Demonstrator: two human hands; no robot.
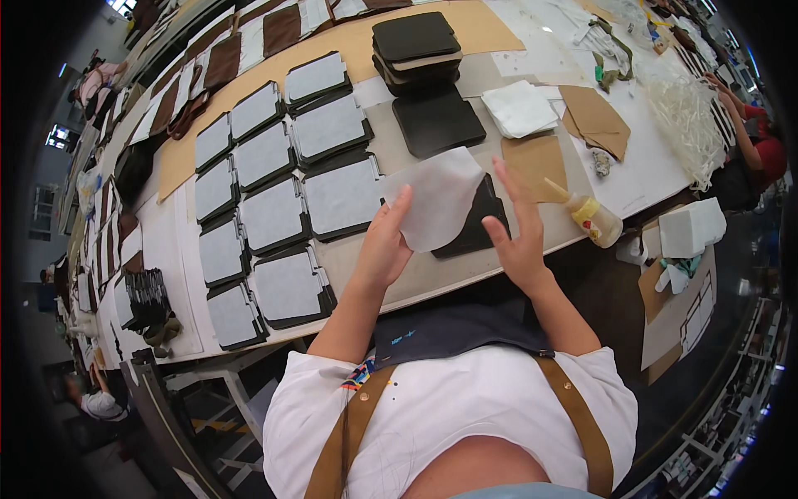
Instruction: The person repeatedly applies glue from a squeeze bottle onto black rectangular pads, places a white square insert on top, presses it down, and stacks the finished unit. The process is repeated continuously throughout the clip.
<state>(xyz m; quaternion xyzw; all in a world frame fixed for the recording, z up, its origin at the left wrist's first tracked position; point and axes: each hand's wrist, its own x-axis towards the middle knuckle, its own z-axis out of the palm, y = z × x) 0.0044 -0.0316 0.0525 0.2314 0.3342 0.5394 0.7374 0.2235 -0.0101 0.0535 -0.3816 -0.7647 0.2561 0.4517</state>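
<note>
My left hand (387,239) pinches the edge of a thin white translucent sheet (434,204), held up over the near edge of the table. My right hand (522,243) is beside the sheet's right side, fingers stretched and apart, holding nothing. Partly hidden behind the sheet, a flat black panel (480,226) lies on the table. Just beyond it is another black panel (440,121), in front of a stack of black panels (416,40). To my left, black panels topped with pale sheets (273,214) lie in rows. A pile of white sheets (521,109) rests at the right.
A squeeze bottle (600,223) with a pointed nozzle stands near the right table edge. Brown card pieces (597,122) and a heap of pale strips (686,116) lie farther right. Brown and white pieces (281,30) line the far side. Other people work at both sides.
</note>
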